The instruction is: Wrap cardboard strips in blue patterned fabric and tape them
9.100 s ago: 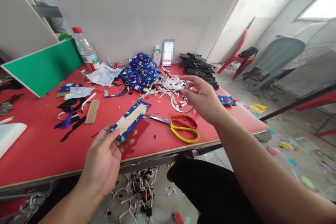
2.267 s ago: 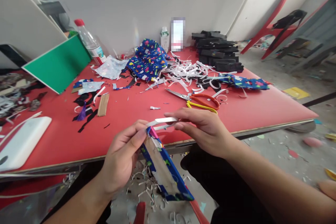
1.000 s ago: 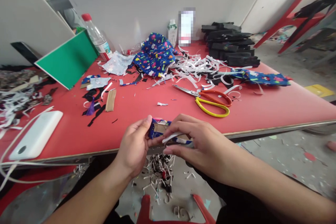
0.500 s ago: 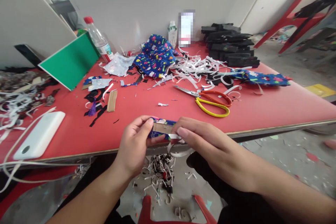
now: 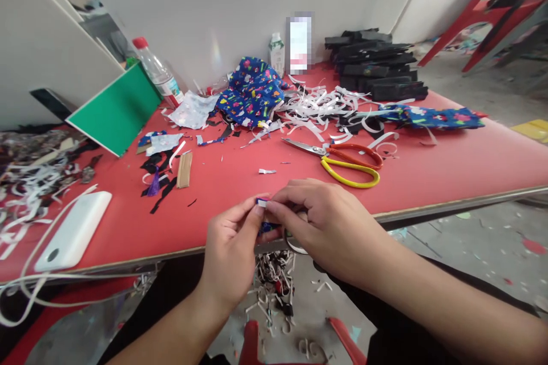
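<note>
Over the front edge of the red table (image 5: 449, 174), my left hand (image 5: 233, 248) and my right hand (image 5: 321, 222) meet around a small card piece covered in blue printed fabric (image 5: 262, 203). Only its top corner shows between my fingertips; the hands hide the remainder. Both hands pinch it with closed fingers. A white strip loops down under my right hand (image 5: 295, 246). Scissors with orange and yellow handles (image 5: 342, 159) lie on the table just beyond my right hand.
Blue printed fabric (image 5: 252, 91), white paper strips (image 5: 321, 105) and a black stack (image 5: 377, 65) fill the far side. A water bottle (image 5: 156, 71), green board (image 5: 117, 108) and white power bank (image 5: 75, 231) sit left. Scraps litter the floor under the table.
Since 9 s ago the fabric-covered piece came off the table to the front edge. In the last second my hands closed tighter over it, so less of it shows.
</note>
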A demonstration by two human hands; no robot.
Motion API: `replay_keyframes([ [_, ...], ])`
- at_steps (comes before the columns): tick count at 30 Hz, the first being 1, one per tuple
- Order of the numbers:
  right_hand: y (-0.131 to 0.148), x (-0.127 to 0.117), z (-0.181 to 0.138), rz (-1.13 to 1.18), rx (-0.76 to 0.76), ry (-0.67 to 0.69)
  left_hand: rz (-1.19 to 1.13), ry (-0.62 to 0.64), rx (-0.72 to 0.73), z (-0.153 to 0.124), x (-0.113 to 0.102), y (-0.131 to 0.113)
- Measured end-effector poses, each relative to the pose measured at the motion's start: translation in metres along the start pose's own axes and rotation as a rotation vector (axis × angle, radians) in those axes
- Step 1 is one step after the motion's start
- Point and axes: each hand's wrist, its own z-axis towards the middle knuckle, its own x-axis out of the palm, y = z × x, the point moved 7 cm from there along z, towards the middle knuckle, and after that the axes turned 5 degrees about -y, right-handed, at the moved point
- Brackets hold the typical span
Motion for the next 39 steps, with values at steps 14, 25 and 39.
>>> replay_keyframes([
  [14, 0.003, 0.001, -0.003, -0.02, 0.044, -0.039, 0.0, -0.033, 0.025, -0.01, 0.001, -0.004],
  [25, 0.005, -0.007, -0.006, -0.081, 0.071, 0.085, 0.349, -0.173, 0.206, -0.006, -0.002, -0.017],
  [39, -0.005, -0.023, -0.008, -0.16, 0.052, -0.089, 0.176, -0.274, 0.191, -0.007, -0.012, -0.014],
])
